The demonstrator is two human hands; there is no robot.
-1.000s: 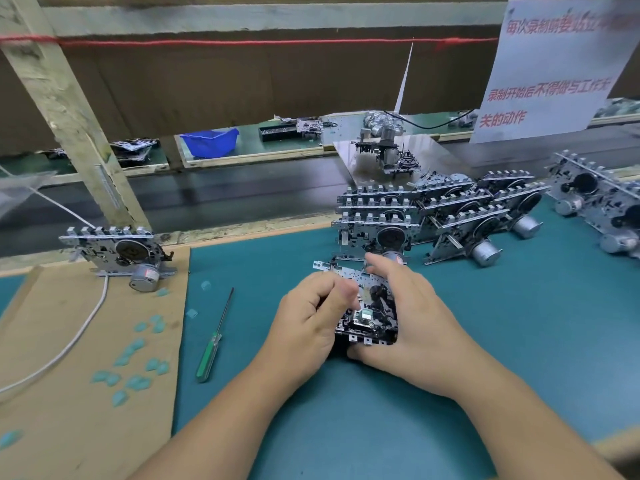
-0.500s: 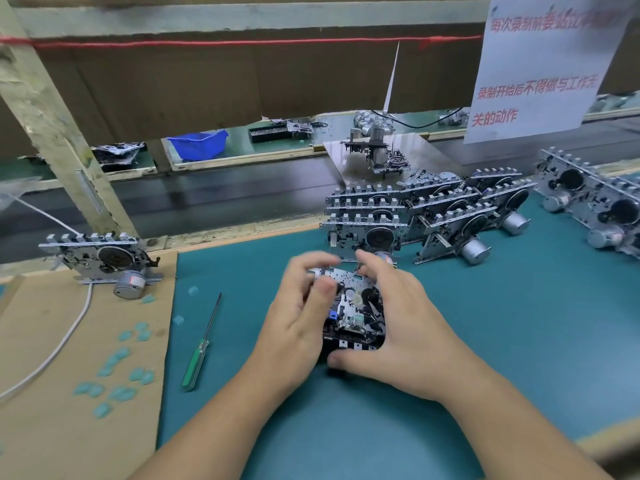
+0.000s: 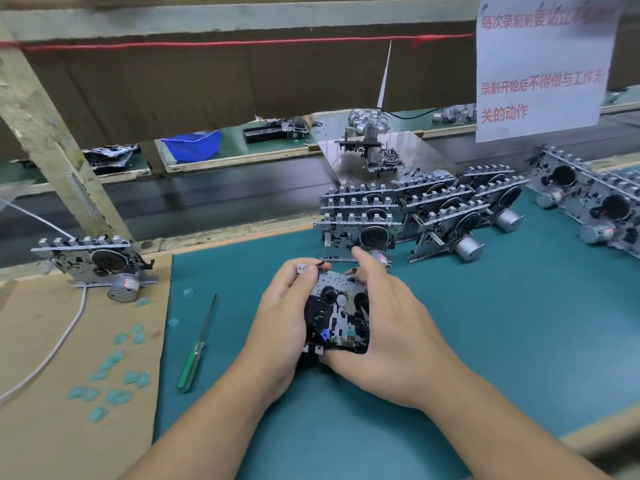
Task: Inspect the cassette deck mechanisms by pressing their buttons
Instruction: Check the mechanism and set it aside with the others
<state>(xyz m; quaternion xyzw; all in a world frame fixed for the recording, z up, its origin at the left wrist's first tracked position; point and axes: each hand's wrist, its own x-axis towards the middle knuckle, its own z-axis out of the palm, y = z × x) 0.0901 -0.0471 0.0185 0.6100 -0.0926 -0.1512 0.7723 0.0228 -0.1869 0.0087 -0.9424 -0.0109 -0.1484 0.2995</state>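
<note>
Since a second ago the right hand lifted its index finger off the cassette deck mechanism, just right of the screwdriver. Both hands' grip curls round it, left hand fingertips on the buttons. Mid-inspection I'd say; next press needs that finger back down.

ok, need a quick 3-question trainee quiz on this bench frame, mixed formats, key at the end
1. True or false: the screwdriver lies on the teal mat, left of both hands.
2. Multiple choice: the cassette deck mechanism being inspected is
A. standing alone on the cardboard sheet
B. held between the left hand and right hand
C. stacked with the row at the back
3. Fill in: the lone mechanism at far left stands on the ____ sheet.

Key: 1 true; 2 B; 3 cardboard.
</note>
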